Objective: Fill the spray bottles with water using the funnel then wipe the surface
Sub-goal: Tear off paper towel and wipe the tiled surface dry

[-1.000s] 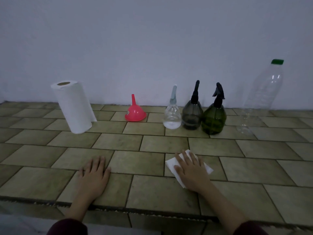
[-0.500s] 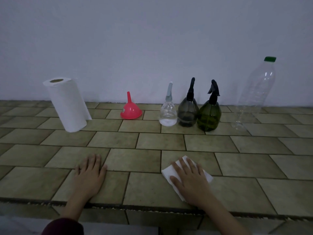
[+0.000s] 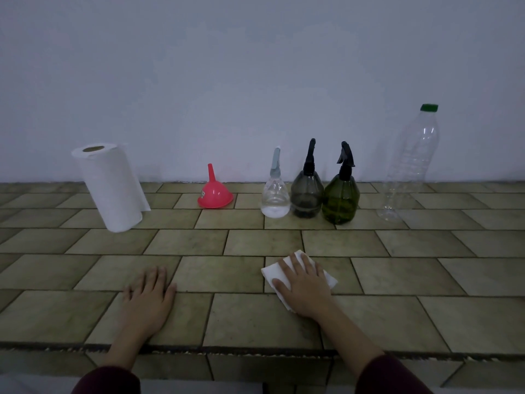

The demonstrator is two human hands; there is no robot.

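Olive-green tiles cover the tabletop [image 3: 255, 317], which runs back to a plain pale wall [image 3: 255, 66], all in dim light. Nearest, at its front edge, two forearms in dark red sleeves reach onto the tiles. On the left, the left hand [image 3: 146, 298] lies palm down on a bare tile, its fingers straight and close together, holding nothing. To its right, the right hand [image 3: 305, 285] presses flat on a folded white paper towel [image 3: 271, 273], fingers straight and slightly spread, with the towel's corners showing at the left, far and right sides of the hand. Farther back, near the wall, a row of things stands well apart from the hands. At far left is a paper towel roll [image 3: 112, 186] on end, a loose sheet hanging off its right side. Right of it sits a red funnel [image 3: 215, 190], wide mouth down and spout up. Next come three spray bottles just beside one another: a clear spray bottle [image 3: 275, 196] with liquid in its bottom, a smoky grey spray bottle [image 3: 306, 191], and a green spray bottle [image 3: 341, 197]. Far right stands a tall clear plastic bottle [image 3: 409, 166] with a green cap.
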